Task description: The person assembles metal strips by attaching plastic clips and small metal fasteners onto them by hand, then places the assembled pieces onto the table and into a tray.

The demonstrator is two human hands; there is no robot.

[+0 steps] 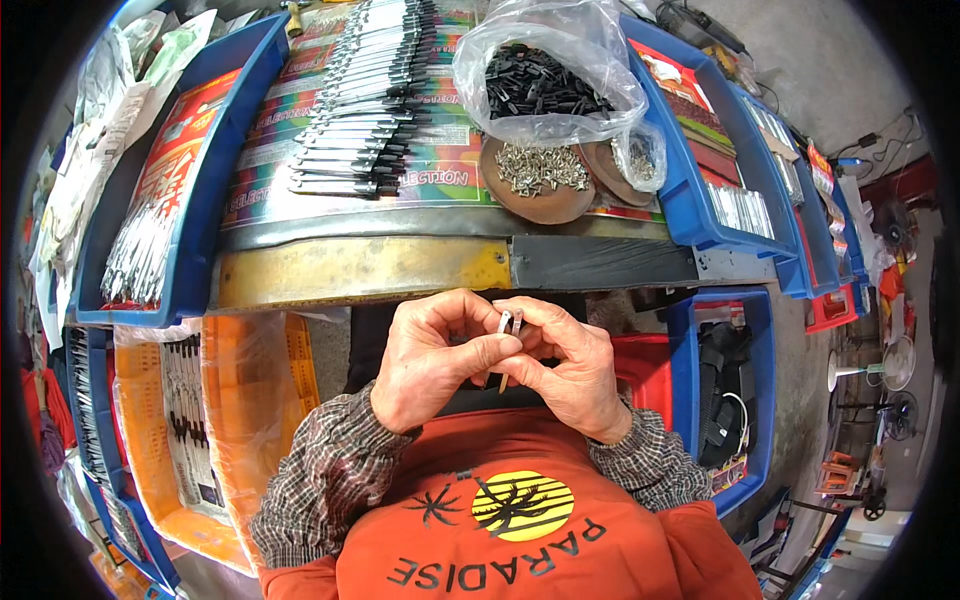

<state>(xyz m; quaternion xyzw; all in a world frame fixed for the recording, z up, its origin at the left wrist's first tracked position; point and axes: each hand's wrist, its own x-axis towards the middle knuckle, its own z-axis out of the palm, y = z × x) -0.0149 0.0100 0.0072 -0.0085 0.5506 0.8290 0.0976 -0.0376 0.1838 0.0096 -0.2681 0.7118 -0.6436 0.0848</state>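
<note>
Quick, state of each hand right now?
Left hand: closed, pinching a small metal piece.
Right hand: fingers curled around the same spot; exact grip cannot be told.

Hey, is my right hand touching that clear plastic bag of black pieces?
Apart. In the head view, the brown dish and the table's front edge show between the right hand and the plastic bag.

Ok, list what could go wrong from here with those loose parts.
The left hand and right hand hold small metal parts clear of the table edge, so a slip could let one fall. The brown dish of loose silver fasteners sits near that edge; a knock might scatter them. The open plastic bag of black pieces stands right behind; if it tipped, the kinds could mix.
</note>
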